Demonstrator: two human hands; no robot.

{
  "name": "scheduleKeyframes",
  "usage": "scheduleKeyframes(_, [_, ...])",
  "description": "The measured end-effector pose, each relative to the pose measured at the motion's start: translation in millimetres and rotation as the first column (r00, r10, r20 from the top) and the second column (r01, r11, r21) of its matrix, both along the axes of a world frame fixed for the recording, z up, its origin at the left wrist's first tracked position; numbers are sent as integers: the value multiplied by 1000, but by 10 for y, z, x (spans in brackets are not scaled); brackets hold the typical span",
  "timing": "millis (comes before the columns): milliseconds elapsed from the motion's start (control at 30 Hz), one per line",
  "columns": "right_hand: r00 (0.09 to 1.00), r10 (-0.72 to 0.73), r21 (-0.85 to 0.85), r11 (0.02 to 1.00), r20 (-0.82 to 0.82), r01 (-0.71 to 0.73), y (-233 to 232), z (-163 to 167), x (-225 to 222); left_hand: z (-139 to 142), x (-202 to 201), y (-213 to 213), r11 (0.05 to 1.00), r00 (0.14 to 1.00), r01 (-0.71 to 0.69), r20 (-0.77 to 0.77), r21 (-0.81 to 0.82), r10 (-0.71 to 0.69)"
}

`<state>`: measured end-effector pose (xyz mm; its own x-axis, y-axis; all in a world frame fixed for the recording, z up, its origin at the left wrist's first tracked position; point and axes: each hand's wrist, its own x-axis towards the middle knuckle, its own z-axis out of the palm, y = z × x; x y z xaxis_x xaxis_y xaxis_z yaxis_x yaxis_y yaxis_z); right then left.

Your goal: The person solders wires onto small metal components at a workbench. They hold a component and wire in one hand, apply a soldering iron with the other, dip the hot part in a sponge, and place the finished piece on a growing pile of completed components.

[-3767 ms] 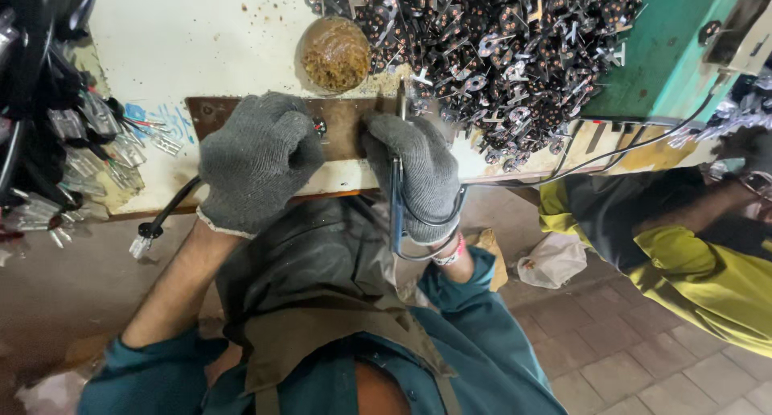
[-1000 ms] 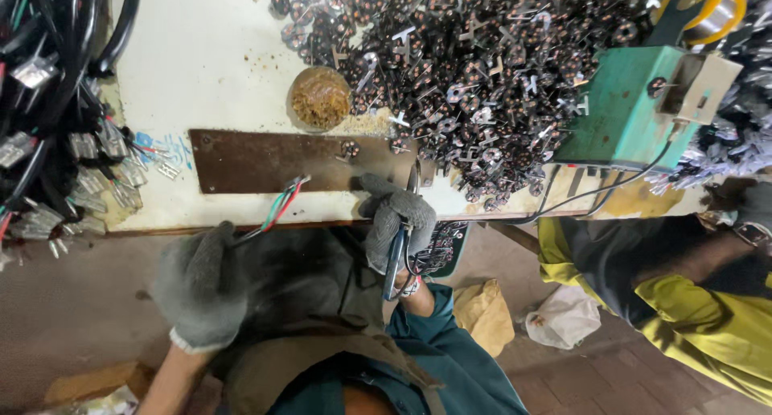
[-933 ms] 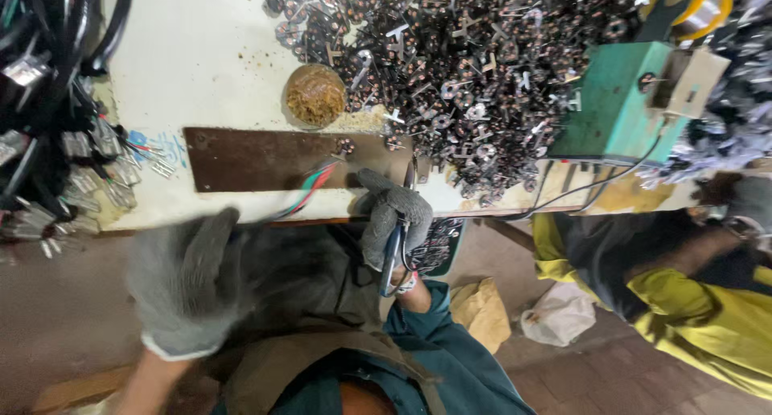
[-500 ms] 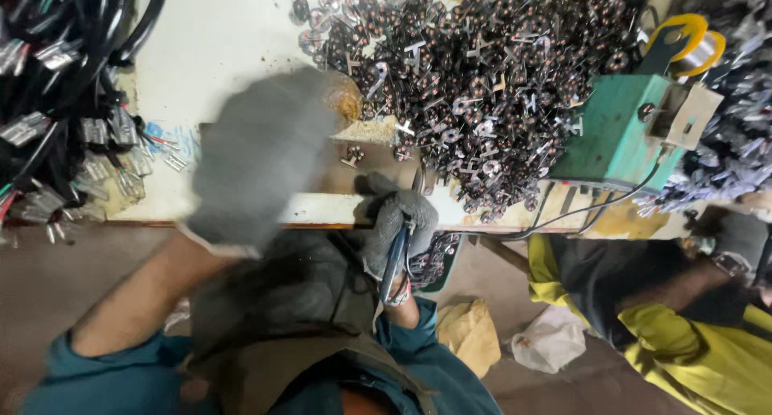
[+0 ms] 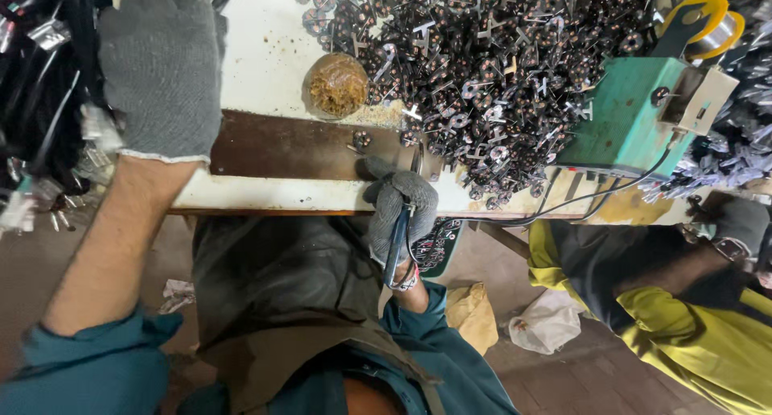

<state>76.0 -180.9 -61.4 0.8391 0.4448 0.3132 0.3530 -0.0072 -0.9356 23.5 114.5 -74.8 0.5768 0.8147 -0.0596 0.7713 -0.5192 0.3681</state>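
Note:
My left hand (image 5: 161,69), in a grey knit glove, reaches up to the far left of the bench, at the edge of a bundle of black cables with connectors (image 5: 44,85); whether it grips anything I cannot tell. My right hand (image 5: 396,207), also gloved, is closed around a blue-handled soldering iron (image 5: 397,244) at the bench's front edge, its tip near the right end of a brown metal strip (image 5: 289,148). A small metal part (image 5: 360,139) lies on that strip.
A round tin of brown paste (image 5: 338,84) sits behind the strip. A large heap of small metal parts (image 5: 490,69) covers the bench's right half. A green box (image 5: 623,117) with a yellow-rimmed wire spool (image 5: 704,21) stands at right. A co-worker in a yellow sleeve (image 5: 683,318) sits at right.
My left hand rose from my lap, where it let go of a coloured wire piece, and swung up to the cable bundle at far left. My right hand stayed at the strip's end with the iron.

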Motion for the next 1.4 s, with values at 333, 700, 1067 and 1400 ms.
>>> scheduleKeyframes(333, [985,-64,-203,975,159,96,-32,-6,17,705,-736,-250,811,536,-35,674,-584,508])
scheduleKeyframes(700, [979,-200,-213,959,-31,189,-91,255,-318,829,-761,-1101,185,911,385,341,-904,-230])
scheduleKeyframes(1067, [951,52,-356,920,-305,-164,-270,153,-21,634,-668,-1265,590,858,437,511,-679,-48])
scheduleKeyframes(1400, [959,23,-210,974,-284,-86,101,472,-193,542,-728,-1324,701,767,514,630,-494,-119])
